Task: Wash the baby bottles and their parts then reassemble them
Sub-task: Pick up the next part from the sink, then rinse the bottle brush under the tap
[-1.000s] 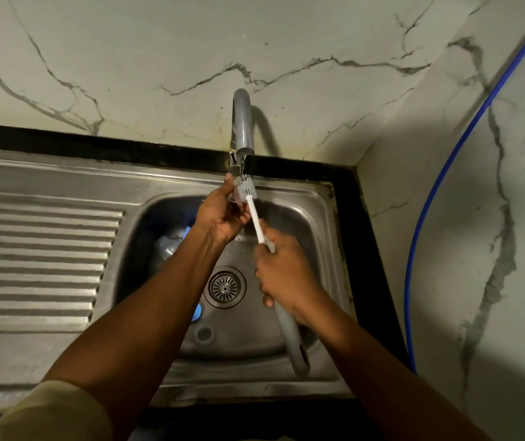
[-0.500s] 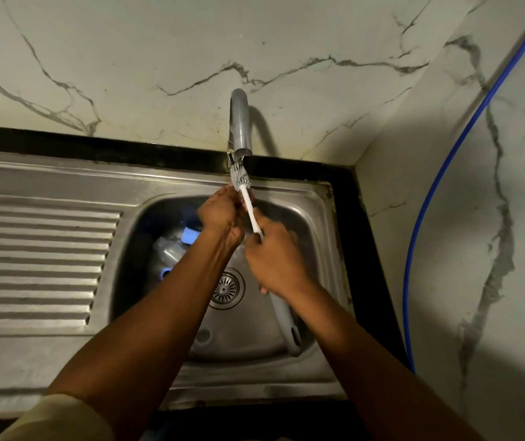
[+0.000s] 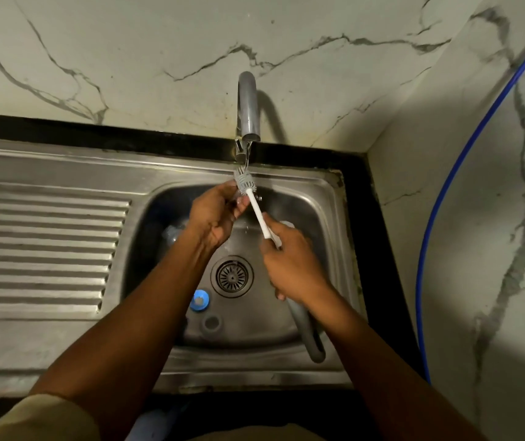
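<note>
In sink (image 3: pixel 329 198), blue cap (image 3: pixel 199 300); right hand (image 3: pixel 293 265) round brush (image 3: pixel 256 209); left hand (image 3: pixel 213 218) perhaps round part (image 3: pixel 239 200)

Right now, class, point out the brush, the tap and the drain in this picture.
brush (image 3: pixel 257 213), head view, on its white stem.
tap (image 3: pixel 248 113), head view, on the curved spout.
drain (image 3: pixel 231 276), head view, on the strainer's middle.

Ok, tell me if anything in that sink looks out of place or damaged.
Nothing looks damaged or spilled. A blue bottle part lies loose on the basin floor beside the drain, which fits a wash in progress.
</note>
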A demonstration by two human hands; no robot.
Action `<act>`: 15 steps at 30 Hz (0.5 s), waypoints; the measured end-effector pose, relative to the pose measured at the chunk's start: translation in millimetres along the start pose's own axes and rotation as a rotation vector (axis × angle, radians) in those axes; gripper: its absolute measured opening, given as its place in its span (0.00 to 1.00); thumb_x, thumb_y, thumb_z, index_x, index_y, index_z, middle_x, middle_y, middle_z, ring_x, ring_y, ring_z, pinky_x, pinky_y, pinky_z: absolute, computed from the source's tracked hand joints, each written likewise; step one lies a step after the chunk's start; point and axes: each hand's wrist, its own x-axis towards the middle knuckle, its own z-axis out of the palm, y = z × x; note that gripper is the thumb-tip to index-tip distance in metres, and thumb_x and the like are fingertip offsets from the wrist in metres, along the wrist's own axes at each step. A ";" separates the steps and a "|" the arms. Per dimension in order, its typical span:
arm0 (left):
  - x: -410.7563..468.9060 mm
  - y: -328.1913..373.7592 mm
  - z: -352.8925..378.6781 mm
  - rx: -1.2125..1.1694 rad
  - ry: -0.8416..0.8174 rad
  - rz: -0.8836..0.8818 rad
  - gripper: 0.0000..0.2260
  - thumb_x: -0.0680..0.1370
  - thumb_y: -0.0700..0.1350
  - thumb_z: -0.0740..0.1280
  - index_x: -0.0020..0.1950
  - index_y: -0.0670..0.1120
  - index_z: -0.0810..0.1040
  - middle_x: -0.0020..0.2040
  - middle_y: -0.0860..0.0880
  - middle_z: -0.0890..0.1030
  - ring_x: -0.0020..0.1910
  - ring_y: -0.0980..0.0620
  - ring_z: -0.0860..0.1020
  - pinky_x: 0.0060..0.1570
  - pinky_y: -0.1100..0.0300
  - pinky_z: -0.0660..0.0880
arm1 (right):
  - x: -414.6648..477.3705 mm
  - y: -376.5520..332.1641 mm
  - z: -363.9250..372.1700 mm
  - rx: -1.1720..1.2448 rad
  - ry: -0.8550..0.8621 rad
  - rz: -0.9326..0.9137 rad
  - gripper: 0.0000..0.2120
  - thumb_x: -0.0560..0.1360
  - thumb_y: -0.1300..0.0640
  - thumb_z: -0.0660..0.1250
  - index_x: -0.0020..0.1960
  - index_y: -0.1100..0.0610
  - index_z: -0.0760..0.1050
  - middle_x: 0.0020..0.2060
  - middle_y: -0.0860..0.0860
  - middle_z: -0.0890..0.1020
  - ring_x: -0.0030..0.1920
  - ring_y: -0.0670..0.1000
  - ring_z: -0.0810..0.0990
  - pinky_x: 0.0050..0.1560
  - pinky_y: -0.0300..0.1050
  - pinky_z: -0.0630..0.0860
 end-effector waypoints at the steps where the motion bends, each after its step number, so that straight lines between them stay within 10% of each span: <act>1: 1.0 -10.4 -12.2 0.065 -0.005 -0.031 0.09 0.80 0.33 0.64 0.57 0.36 0.80 0.48 0.38 0.84 0.40 0.50 0.83 0.39 0.62 0.80 | -0.8 6.2 0.6 0.013 -0.010 0.026 0.26 0.81 0.58 0.57 0.76 0.40 0.64 0.43 0.51 0.78 0.31 0.52 0.78 0.24 0.46 0.78; 9: -18.6 -111.2 -89.7 1.860 -0.376 -0.073 0.07 0.75 0.41 0.74 0.51 0.41 0.84 0.49 0.43 0.83 0.45 0.48 0.82 0.43 0.60 0.76 | 4.8 43.4 -7.8 0.166 0.071 0.154 0.26 0.80 0.60 0.56 0.76 0.41 0.66 0.30 0.50 0.73 0.22 0.50 0.71 0.24 0.42 0.71; 15: -27.8 -140.7 -100.6 2.391 -0.486 0.003 0.10 0.79 0.43 0.66 0.59 0.42 0.78 0.59 0.42 0.81 0.59 0.43 0.80 0.58 0.51 0.75 | 5.6 49.4 -9.3 0.224 0.080 0.179 0.24 0.81 0.59 0.57 0.74 0.42 0.69 0.34 0.50 0.72 0.22 0.48 0.70 0.23 0.42 0.70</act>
